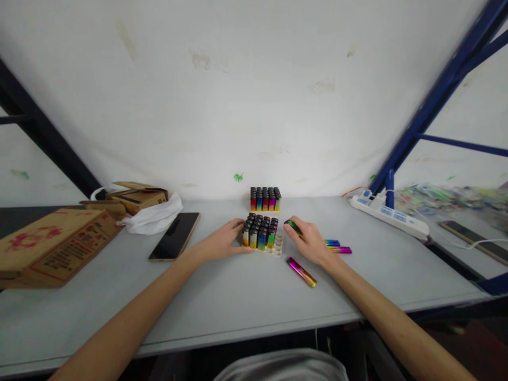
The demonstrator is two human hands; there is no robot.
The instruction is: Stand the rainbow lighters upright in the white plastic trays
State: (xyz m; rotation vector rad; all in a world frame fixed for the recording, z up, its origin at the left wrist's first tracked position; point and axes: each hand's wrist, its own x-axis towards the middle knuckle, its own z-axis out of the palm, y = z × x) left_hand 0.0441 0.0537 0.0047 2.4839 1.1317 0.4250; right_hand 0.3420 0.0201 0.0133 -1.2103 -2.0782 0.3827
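Observation:
In the head view a pale tray [273,250] with round holes stands on the table, packed with black-topped, rainbow-coloured lighters [260,233]; its right-hand holes hold none. My left hand [224,241] grips the left end of the tray, thumb along the front and fingers round the back corner. Just right of the tray, my right hand [313,244] is closed on a green lighter [293,227] with a dark end. A shiny pink-and-gold flat piece [301,272] lies in front of that hand. Blue and pink shiny pieces [338,246] lie beyond its wrist, partly covered.
A second block of lighters [265,199] stands by the wall. To the left are a phone [174,236], a white plastic bag [154,217] and cardboard boxes [55,246]. At right lies a power strip [389,216] with cables, beside a blue metal frame [413,127].

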